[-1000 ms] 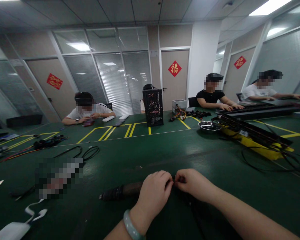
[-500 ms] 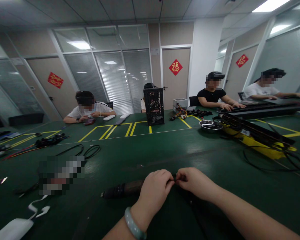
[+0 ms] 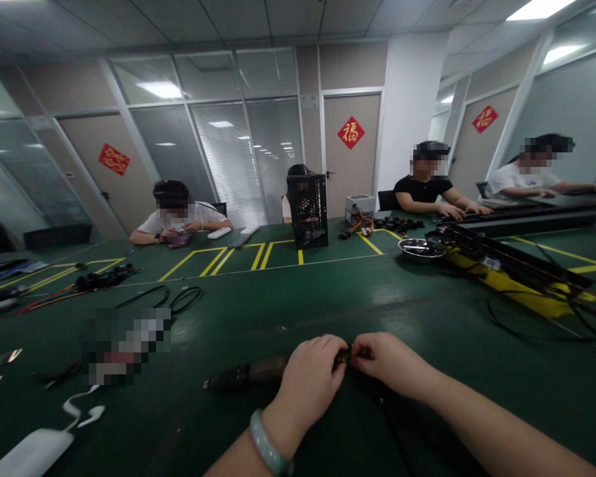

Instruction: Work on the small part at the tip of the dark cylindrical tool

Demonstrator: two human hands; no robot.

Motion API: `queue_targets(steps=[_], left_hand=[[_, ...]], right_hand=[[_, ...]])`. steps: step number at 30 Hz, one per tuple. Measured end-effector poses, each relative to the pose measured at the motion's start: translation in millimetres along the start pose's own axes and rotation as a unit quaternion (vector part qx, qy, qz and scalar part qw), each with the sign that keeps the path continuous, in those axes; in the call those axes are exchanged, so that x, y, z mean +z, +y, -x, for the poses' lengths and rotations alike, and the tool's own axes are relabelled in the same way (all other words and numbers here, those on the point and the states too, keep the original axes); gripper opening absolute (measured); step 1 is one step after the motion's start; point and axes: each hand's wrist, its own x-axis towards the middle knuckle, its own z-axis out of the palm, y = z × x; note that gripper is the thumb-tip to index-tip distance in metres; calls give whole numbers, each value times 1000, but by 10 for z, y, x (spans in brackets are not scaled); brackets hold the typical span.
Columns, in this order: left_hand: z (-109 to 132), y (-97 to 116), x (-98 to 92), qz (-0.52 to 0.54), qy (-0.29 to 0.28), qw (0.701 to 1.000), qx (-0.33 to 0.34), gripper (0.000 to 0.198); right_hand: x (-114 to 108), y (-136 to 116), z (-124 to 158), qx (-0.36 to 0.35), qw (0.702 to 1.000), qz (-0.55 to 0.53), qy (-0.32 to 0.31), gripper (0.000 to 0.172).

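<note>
My left hand [image 3: 310,381] and my right hand [image 3: 387,361] meet low in the middle of the head view, both curled shut on a small dark part [image 3: 344,356] pinched between their fingertips. What that part is I cannot make out. A dark cylindrical object [image 3: 243,376] lies on the green table [image 3: 288,305] and runs left from under my left hand. A pale green bangle [image 3: 265,447] sits on my left wrist.
Black cable loops [image 3: 173,298] lie left of centre. A white adapter with a cord [image 3: 34,447] is at the bottom left. A black perforated case [image 3: 306,211], a metal bowl [image 3: 420,248] and a yellow and black frame [image 3: 516,275] stand further off. Three people sit working at the far side.
The view has drifted slightly, so everything sits a little to the right. My hands stay together on the small dark part, which shows a bit more between the fingers.
</note>
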Motion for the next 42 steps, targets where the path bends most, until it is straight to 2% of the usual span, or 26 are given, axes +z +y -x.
queue_targets(steps=[6,13,18,23,30,33,36,39,42], left_hand=[[10,5,-3,-11,2,999,-35,15],[7,-22,14,9,1,1000,-20,12],[-1,-44,16,5,-5,999,-40,11],[-24,-48,-14,-9,-28,1000,-11,9],[-7,-56,-17,-13,-14,1000,17,4],[-4,-40,-5,-22,-12,1000,17,7],[-1,3,-20,-26,-5,1000,16,11],[9,40,-79,-23,25,998,44,24],[26,39,-166,-18,61,995,71,35]], right_hand=[[-4,-18,5,4,1000,-12,-3,12],[15,1,1,-3,1000,7,11,13],[16,-55,26,1,1000,20,9,13],[21,-89,36,-20,998,58,13,14],[68,-146,46,-49,992,98,58,11],[119,-140,45,-61,988,110,87,10],[182,-122,25,-77,986,132,70,10],[224,-115,-13,-89,977,181,70,11],[161,-65,-50,-82,971,213,78,9]])
